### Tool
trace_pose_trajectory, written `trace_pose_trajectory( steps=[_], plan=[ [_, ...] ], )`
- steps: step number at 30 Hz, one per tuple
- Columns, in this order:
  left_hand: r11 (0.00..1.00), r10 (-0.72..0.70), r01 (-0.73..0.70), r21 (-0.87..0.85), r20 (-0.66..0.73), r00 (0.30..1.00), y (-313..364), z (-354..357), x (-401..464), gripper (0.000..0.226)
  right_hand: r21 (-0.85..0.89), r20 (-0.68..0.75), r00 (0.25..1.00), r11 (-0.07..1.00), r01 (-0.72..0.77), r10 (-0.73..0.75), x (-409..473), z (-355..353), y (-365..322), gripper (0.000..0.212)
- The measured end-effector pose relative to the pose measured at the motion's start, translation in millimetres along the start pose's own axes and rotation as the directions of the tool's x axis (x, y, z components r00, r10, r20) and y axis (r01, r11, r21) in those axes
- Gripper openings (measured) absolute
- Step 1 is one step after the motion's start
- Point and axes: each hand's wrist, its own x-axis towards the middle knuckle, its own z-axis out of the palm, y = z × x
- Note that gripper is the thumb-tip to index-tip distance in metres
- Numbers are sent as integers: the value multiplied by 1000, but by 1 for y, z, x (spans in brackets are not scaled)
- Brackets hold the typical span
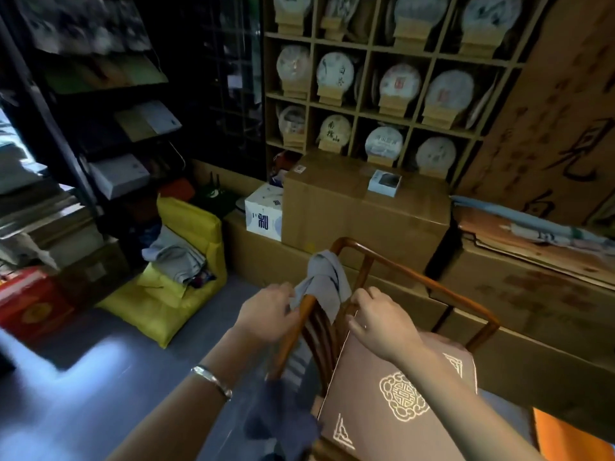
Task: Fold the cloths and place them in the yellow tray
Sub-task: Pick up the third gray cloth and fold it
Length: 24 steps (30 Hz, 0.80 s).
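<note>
Plain grey fabric cloth (327,277) on the orange-brown curved wooden chair rail (416,271). Brown square seat cushion (382,410): pale gold medallion, gold corner motifs. Bright yellow soft tray (196,227): grey folded cloths (176,254) inside. Red box (30,304), gold emblem.

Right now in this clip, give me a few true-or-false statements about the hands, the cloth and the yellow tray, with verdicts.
1. A grey cloth hangs over the wooden chair back. True.
2. The left hand touches the grey cloth. True.
3. The yellow tray sits on the chair seat. False: it stands on the floor to the left, apart from the chair.
4. The yellow tray holds nothing. False: cloths already lie in it.
5. The right hand holds a white box. False: it rests at the chair back beside the cloth, above the brown cushion.
6. A bracelet is on the left wrist. True.
</note>
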Motion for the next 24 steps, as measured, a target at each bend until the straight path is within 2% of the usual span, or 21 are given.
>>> trace_pose_trajectory(
  steps=[4,9,18,21,24],
  plan=[
    [1000,-8,10,-11,128,992,-28,-5,95,35,34,51,988,988,-149,147,76,28,24,27],
    [999,29,-25,-25,201,979,-68,3,192,45,77,98,963,963,-258,250,152,65,50,29],
    [980,164,-130,-152,239,957,-86,55,294,40,149,171,924,918,-367,342,240,133,66,27],
    [969,218,-185,-164,219,951,-82,74,313,41,155,172,917,909,-386,360,257,151,67,35],
    [963,256,-226,-149,228,939,-82,94,335,44,201,173,908,889,-412,382,266,167,71,34]
  ],
)
